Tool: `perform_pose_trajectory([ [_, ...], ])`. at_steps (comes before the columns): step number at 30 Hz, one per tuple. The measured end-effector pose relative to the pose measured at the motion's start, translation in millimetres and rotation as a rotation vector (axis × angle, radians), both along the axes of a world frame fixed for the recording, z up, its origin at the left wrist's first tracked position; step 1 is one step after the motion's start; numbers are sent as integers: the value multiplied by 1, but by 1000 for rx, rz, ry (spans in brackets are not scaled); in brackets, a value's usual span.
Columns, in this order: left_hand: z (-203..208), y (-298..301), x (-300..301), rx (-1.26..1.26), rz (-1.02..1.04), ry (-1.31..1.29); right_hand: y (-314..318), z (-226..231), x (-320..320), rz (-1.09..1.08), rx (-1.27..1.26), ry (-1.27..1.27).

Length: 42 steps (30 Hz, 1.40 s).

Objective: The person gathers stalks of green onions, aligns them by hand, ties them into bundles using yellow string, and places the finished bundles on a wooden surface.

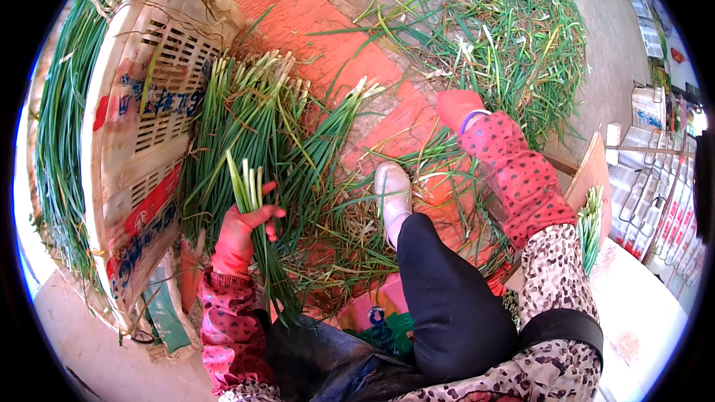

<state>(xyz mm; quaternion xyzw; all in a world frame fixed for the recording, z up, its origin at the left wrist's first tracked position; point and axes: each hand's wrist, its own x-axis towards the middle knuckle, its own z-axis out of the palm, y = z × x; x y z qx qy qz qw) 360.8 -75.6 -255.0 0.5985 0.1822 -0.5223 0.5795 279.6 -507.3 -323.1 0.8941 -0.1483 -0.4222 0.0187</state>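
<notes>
— Hands?

— Well apart. Left hand (242, 232) closed round a small bunch of green stalks (272, 264), pale ends up, leaves trailing toward the lap; some fingers stick out. Right hand (459, 109) reaches out by the near edge of a loose heap (521, 45), curled; can't tell if it has anything in it.

— Other stalks?

— Laid pile (242, 115) beside the slotted wall of a whitish crate (123, 156), pale ends mostly lined up, pointing away from the wearer. Smaller bundle (337, 120) just right of it. More long leaves (63, 134) on the crate's other side.

— How far along?

— Partway, I'd judge. Done: pile and bundle, ends roughly evened. Left: held bunch, apart from both; heap, tangled, green mixed with yellowed. Can't say how much there is good stalk, how much litter.

— Underfoot?

— Orange sheet (272, 0), leaf-strewn; pale shoe (392, 187) among the scraps.
</notes>
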Motion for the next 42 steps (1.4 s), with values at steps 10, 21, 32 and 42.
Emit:
perform_pose_trajectory([
  [10, -5, -65, -3, 188, -9, -181, 58, -40, 60, 356, 181, -839],
  [21, 3, -46, 15, 276, 62, -262, 78, 42, 19, 299, 456, 101],
  [32, -6, -77, -3, 272, 191, -387, 97, -6, 60, -1085, 1287, -468],
  [42, -26, -129, 23, 94, -126, -395, 128, 41, 45, -1023, 1307, -446],
])
